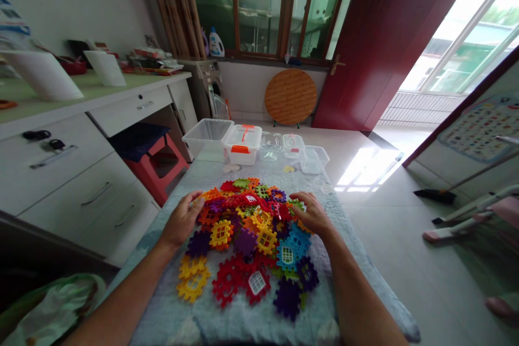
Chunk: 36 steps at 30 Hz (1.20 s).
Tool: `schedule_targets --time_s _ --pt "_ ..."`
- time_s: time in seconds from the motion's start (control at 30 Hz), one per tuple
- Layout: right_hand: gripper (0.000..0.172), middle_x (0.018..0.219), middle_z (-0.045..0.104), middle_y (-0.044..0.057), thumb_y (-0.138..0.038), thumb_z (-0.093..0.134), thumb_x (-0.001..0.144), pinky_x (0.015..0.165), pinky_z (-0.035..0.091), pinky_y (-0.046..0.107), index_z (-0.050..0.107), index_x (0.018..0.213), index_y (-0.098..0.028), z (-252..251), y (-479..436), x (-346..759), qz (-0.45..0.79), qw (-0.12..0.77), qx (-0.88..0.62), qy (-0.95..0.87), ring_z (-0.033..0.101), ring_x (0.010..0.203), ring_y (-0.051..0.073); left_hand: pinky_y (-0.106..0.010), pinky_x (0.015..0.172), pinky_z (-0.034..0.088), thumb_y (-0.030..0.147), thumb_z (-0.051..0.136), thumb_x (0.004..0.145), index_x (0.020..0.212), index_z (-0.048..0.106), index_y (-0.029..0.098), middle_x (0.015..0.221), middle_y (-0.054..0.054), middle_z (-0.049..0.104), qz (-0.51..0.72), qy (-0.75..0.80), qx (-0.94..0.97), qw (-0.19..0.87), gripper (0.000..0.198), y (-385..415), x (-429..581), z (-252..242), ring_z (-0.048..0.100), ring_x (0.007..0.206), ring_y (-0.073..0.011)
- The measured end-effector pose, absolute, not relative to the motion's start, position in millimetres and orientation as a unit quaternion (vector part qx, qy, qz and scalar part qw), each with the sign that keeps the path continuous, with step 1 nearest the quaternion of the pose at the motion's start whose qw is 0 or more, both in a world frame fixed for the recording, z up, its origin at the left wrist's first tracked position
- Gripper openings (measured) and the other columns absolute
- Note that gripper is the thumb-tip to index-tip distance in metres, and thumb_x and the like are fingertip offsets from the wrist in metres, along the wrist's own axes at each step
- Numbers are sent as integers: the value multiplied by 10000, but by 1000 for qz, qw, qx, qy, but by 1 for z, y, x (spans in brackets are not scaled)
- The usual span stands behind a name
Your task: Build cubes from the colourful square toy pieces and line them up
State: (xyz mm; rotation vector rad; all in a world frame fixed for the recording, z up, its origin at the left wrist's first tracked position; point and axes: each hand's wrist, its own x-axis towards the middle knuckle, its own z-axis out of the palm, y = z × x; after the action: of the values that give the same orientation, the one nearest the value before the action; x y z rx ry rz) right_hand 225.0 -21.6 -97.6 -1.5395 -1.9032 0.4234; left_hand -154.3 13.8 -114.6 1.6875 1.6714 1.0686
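Observation:
A heap of flat plastic interlocking tiles (247, 238) in red, yellow, purple, orange, blue and green lies on a cloth-covered table (227, 319). My left hand (181, 220) rests at the heap's left edge, fingers curled against orange and yellow tiles. At the right edge my right hand (311, 215) lies with fingers bent over green and red tiles. Whether either hand grips a tile is hidden by the fingers.
Clear plastic boxes stand at the table's far end: an open bin (206, 134), a lidded box with orange clasps (242, 144) and smaller containers (300, 152). A white drawer unit (81, 173) and red stool (156, 159) stand left. Tiled floor lies right, with a broom (441, 193).

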Motion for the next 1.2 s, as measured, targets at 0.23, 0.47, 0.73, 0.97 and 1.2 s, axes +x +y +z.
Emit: schedule_targets --time_s 0.23,0.47,0.73,0.97,1.2 --pt "262 1095 703 70 -221 594 804 977 404 415 701 1042 -210 -82 -27 205 203 297 -519 -775 596 1040 230 -397 1023 421 624 477 830 1207 569 176 1225 -94 630 412 601 622 288 592 11 -152 -125 589 1114 -264" --pt "214 889 728 25 -259 541 825 826 491 337 715 942 -218 -84 -28 208 302 340 -536 -711 653 841 185 -399 1010 428 599 485 833 1182 580 165 1191 -104 642 410 601 630 272 565 14 -155 -129 597 1096 -264" --pt "363 1114 683 90 -297 617 794 975 435 408 664 1143 -210 -100 -1 206 176 320 -625 -690 580 1092 247 -396 1006 436 590 485 823 1131 599 170 1151 -93 651 410 601 641 243 533 11 -152 -125 605 1068 -261" --pt "375 1072 696 87 -322 692 755 953 421 429 665 1112 -209 -103 5 195 159 267 -632 -710 589 1046 268 -396 1020 424 579 481 829 1132 596 173 1161 -93 642 403 603 646 239 519 11 -152 -124 597 1076 -258" --pt "412 1068 685 89 -401 687 728 937 390 414 652 1083 -194 -102 7 233 43 350 -696 -625 569 1036 272 -397 1019 424 585 485 827 1146 588 173 1177 -97 634 401 603 641 255 531 11 -154 -124 588 1089 -261"
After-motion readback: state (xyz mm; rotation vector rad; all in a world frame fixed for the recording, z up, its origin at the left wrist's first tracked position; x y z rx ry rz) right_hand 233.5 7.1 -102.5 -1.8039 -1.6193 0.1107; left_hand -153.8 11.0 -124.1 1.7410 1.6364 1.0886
